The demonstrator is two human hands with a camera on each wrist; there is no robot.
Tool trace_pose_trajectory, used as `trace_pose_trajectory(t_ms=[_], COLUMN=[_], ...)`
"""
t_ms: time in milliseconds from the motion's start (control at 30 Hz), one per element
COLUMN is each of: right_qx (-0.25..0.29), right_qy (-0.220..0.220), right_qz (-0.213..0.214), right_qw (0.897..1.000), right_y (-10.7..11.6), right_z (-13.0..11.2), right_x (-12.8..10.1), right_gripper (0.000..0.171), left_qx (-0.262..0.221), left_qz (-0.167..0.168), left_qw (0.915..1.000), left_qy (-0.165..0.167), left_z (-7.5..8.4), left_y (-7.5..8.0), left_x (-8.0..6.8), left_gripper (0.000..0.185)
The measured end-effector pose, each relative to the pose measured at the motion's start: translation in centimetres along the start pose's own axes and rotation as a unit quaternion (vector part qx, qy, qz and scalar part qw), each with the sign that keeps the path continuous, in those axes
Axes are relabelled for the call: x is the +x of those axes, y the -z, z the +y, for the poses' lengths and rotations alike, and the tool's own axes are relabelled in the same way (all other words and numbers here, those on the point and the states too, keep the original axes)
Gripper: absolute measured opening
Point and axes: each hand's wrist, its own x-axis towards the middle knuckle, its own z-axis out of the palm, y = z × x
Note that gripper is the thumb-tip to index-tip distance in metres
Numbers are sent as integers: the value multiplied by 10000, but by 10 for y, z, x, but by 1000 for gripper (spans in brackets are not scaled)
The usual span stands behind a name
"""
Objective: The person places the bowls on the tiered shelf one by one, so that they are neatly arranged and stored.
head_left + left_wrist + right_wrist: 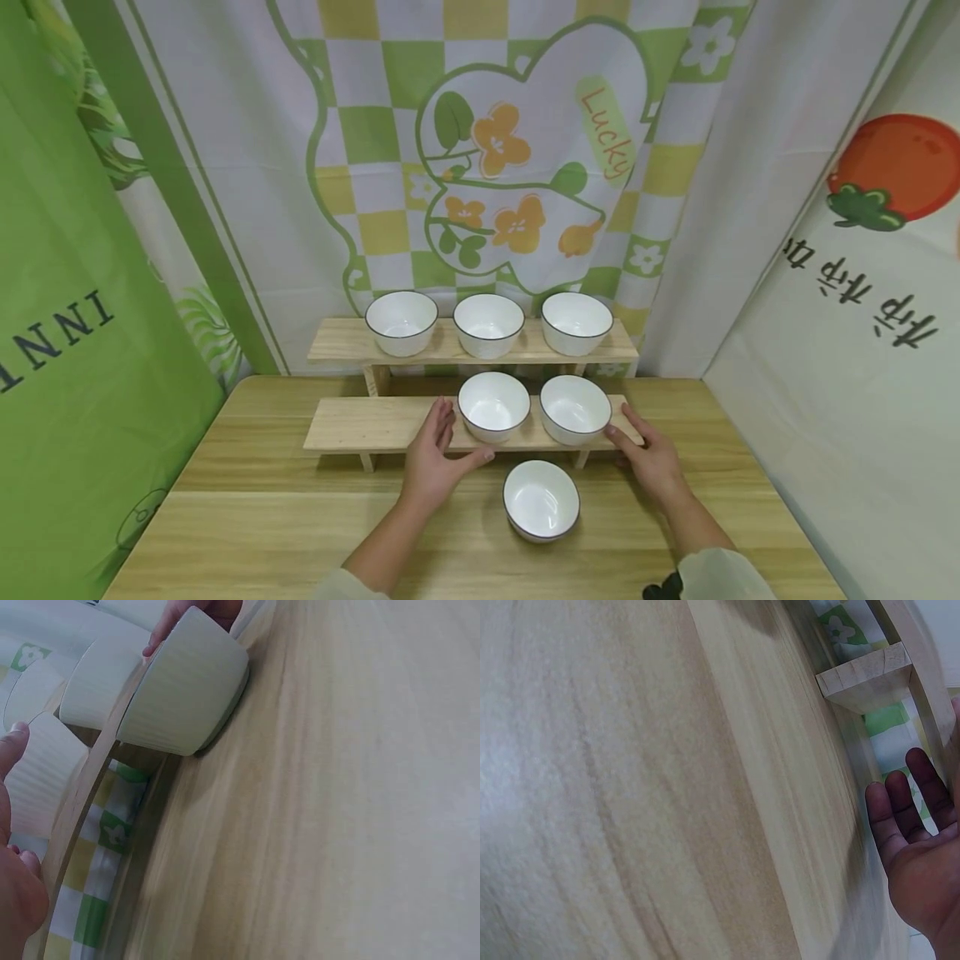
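Note:
My left hand is spread at the left side of a white, dark-rimmed bowl on the lower wooden shelf. Its fingers are straight and its thumb reaches along the shelf's front edge; whether it touches the bowl I cannot tell. At the shelf's right end is my right hand, beside a second white bowl. In the right wrist view three of its fingers extend loosely, holding nothing. A third bowl stands upright on the table in front of the shelf, between both arms.
Three more white bowls, left, middle and right, stand in a row on the upper shelf. A patterned curtain hangs behind. Wooden table surrounds the stand, with cloth walls on both sides.

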Motion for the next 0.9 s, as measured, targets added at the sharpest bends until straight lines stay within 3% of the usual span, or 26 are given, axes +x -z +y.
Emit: trace_pose_trajectory(t_ms=[433,667,900], right_qx=[-14,70,40], right_qy=[-27,-19,64], right_qz=[1,11,29], right_qw=[10000,10000,10000], right_y=[0,-1,0], right_z=[0,0,0], right_x=[-1,-2,-1], right_gripper=[80,80,80], left_qx=[459,623,575], left_qz=[46,-158,-482], left_qw=[9978,9958,9937], left_qy=[-469,-644,-836], left_z=[-4,-7,12], left_y=[5,2,-3], left_x=[-22,-28,-36], left_gripper=[103,95,85])
